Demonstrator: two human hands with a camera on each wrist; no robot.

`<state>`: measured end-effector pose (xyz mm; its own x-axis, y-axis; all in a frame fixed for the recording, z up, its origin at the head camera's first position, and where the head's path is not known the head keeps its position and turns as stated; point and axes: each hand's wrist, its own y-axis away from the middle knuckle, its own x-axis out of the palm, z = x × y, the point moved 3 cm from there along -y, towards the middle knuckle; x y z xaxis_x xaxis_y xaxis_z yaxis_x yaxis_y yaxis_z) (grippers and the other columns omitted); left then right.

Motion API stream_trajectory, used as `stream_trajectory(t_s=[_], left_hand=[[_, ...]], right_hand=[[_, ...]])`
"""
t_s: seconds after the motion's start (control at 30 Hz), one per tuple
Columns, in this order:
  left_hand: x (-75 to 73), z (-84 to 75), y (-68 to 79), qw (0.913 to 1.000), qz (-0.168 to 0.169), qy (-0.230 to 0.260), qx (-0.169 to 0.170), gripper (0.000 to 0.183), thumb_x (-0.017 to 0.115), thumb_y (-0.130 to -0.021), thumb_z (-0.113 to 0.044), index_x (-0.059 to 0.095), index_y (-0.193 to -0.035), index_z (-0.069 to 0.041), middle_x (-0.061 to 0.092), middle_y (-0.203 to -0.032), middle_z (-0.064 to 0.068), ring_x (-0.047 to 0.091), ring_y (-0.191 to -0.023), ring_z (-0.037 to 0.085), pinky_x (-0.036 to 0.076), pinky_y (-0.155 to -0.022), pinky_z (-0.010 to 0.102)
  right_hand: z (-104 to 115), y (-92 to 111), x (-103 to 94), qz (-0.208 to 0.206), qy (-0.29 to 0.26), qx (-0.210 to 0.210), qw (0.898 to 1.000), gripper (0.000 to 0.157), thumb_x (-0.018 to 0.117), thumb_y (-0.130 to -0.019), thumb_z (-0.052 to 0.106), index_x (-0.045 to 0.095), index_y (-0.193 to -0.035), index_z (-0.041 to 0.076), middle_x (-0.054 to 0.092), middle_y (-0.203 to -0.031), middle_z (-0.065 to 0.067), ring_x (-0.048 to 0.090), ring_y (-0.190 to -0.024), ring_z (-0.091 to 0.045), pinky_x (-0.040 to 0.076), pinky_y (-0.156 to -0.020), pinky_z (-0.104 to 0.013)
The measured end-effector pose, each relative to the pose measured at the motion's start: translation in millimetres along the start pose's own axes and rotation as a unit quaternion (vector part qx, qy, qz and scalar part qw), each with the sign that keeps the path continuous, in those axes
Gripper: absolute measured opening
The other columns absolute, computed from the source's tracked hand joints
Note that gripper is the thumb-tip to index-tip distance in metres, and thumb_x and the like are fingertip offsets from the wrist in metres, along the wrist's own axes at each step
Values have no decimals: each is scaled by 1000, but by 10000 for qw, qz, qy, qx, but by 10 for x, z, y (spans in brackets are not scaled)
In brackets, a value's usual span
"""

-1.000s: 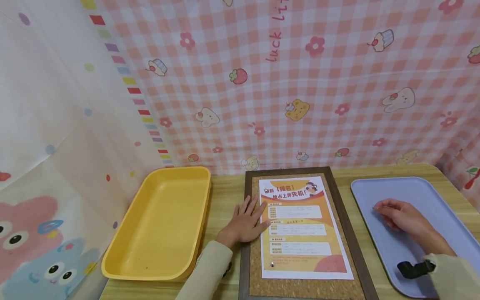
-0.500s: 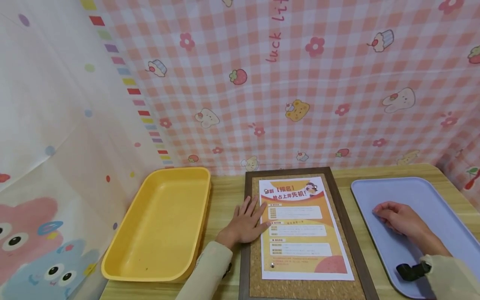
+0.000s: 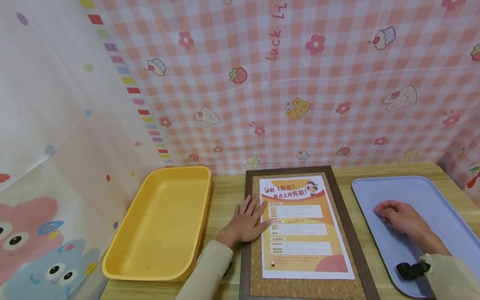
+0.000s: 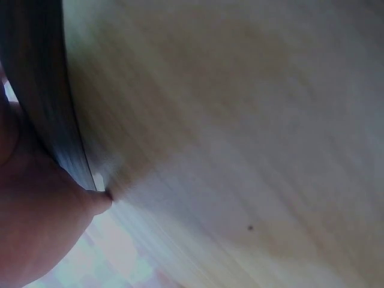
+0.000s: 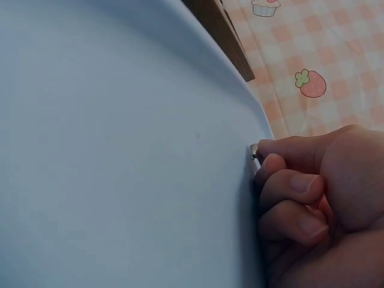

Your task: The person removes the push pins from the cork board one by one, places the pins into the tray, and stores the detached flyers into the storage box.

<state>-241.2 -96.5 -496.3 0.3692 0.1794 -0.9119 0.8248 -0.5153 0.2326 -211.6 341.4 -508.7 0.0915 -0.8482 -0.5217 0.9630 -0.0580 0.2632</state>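
Observation:
My left hand [image 3: 243,224] lies flat with fingers spread, across the left frame edge of a corkboard [image 3: 307,288] and onto an orange-and-white printed poster [image 3: 296,260]. Silver thumbtacks show at the poster's upper left [image 3: 266,189], upper right and lower left. Over the lilac tray [image 3: 420,191], my right hand [image 3: 399,218] has its fingers curled. In the right wrist view, its thumb and index finger pinch a small silver thumbtack [image 5: 254,150], partly hidden by the fingertips. The left wrist view shows only part of the left hand [image 4: 42,222] beside the dark frame [image 4: 45,78].
A yellow tray [image 3: 157,225] stands left of the board, with a tiny dark speck in it. Wooden tabletop [image 3: 225,196] shows between the trays and the board. A pink checked cloth [image 3: 277,91] hangs behind the table, and a printed white cloth [image 3: 75,146] at the left.
My right wrist shifts very slightly over the tray, its fingers still curled. The left hand, poster and board stay in place.

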Motion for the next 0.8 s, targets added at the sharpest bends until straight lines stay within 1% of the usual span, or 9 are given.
stream_trajectory(t_s=[0.27,0.43,0.5,0.63,0.8], left_hand=[[80,74,-55,10000,-3,10,-51,69,27,-103,-59,5,-161,-29,-10,-167,1,-15,-152,25,-2,-120,59],[46,60,-33,10000,-38,16,-46,68,27,-104,-59,6,-161,-28,-9,-167,3,-13,-153,26,0,-120,59],[24,49,-22,10000,-48,16,-24,68,28,-104,-57,8,-161,-27,-8,-167,4,-12,-153,28,0,-120,59],[37,73,-26,10000,-92,20,-2,69,28,-104,-58,8,-161,-27,-7,-167,5,-12,-153,28,-1,-120,59],[65,71,-54,10000,51,-51,-36,68,28,-104,-57,5,-161,-28,-12,-167,2,-16,-152,26,-3,-120,58]], right_hand=[[9,9,2,-55,-6,-87,9999,32,49,-103,22,60,-109,-7,56,-75,2,48,-56,-9,43,-48,-29],[34,16,6,-168,43,-188,9997,32,51,-103,24,60,-110,-6,56,-75,3,48,-55,-9,42,-47,-28],[45,14,5,-187,65,-185,9996,34,52,-103,26,60,-112,-6,56,-75,3,48,-56,-9,42,-47,-28],[61,10,11,-179,87,-144,9997,40,54,-103,31,57,-118,-6,57,-76,4,49,-57,-8,43,-49,-28],[81,68,9,-267,100,-274,9992,46,57,-101,35,53,-123,-5,56,-72,8,50,-58,-6,44,-50,-28]])
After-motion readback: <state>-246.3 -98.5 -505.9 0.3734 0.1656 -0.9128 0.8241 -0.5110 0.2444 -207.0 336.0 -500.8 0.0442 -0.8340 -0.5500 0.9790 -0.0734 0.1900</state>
